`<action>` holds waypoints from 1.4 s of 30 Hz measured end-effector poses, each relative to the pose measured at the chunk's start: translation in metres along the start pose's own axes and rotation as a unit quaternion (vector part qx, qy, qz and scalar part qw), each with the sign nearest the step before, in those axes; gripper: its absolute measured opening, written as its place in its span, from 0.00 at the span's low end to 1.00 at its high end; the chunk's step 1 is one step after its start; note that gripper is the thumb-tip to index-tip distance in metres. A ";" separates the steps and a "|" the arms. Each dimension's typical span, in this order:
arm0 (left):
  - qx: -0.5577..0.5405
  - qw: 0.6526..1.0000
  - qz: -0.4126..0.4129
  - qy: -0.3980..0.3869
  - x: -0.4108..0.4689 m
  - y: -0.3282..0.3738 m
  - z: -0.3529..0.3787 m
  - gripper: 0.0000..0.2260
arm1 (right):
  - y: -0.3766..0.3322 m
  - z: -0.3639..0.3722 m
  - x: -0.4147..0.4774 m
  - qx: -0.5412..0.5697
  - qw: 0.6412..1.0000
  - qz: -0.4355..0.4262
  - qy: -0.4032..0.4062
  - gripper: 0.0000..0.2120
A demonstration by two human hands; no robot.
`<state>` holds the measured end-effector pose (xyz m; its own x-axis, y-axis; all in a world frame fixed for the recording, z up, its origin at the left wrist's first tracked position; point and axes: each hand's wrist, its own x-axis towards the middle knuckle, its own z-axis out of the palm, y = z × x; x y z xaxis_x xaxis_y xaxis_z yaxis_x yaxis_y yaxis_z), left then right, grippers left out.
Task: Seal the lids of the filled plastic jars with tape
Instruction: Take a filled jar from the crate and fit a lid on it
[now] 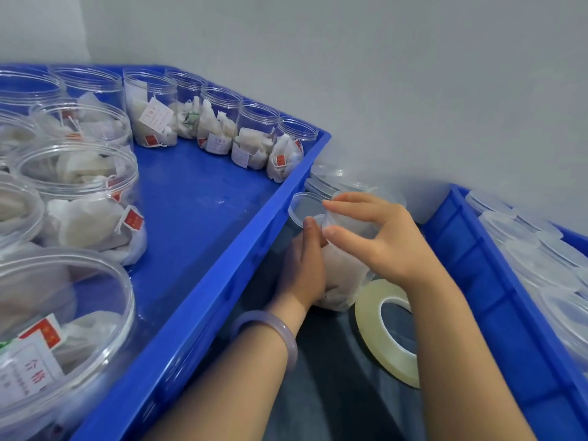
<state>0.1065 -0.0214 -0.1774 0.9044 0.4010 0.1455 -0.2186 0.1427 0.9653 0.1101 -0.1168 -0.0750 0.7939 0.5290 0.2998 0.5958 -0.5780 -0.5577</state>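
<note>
A clear plastic jar [342, 278] filled with white tea bags stands on the dark surface between two blue crates. My left hand [304, 265] grips its side, thumb up near the rim. My right hand [378, 237] holds a clear lid [350, 222] on top of the jar, fingers curled round its edge. A roll of clear tape [386, 332] lies flat just right of the jar, under my right forearm. A loose clear lid [302, 206] sits beside the jar top.
A big blue crate [222, 275] on the left holds several open jars of tea bags [79, 198]. A second blue crate [496, 300] on the right holds several lidded jars [525, 246]. A stack of spare lids [331, 179] lies by the wall.
</note>
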 end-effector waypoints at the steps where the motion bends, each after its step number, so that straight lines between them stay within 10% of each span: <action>1: -0.004 1.000 0.004 0.006 -0.001 0.001 0.000 0.24 | 0.000 -0.001 0.001 -0.010 1.000 -0.005 -0.013 0.15; 9: 0.113 0.986 0.088 0.089 -0.008 -0.002 0.011 0.10 | -0.018 0.031 -0.003 -0.215 0.952 0.151 0.155 0.23; 13: 0.126 0.987 0.067 0.071 -0.004 -0.005 0.008 0.13 | -0.028 0.033 -0.008 -0.296 0.941 0.157 0.051 0.33; 17: 0.007 0.994 0.053 0.094 -0.007 0.003 0.010 0.18 | -0.024 -0.014 -0.029 -0.205 0.963 0.164 -0.064 0.29; 21: 0.004 0.997 0.049 0.062 -0.001 0.012 0.001 0.22 | -0.009 -0.031 -0.035 -0.098 0.984 0.147 -0.008 0.17; 25: -0.017 0.998 0.020 -0.059 0.003 0.007 -0.006 0.21 | 0.002 -0.018 -0.030 0.009 0.995 0.099 -0.009 0.33; 38: 0.055 0.991 0.058 0.111 -0.008 0.004 -0.001 0.27 | 0.010 0.041 -0.026 0.082 0.963 0.103 0.234 0.41; 42: 0.100 0.980 0.077 0.157 -0.004 0.007 -0.003 0.24 | 0.006 0.045 -0.044 0.140 0.962 0.139 0.191 0.51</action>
<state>0.0996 -0.0190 -0.1716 0.7024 0.6669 0.2488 -0.2390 -0.1083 0.9650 0.0737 -0.1158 -0.1263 0.9366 0.0799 0.3412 0.3397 -0.4465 -0.8278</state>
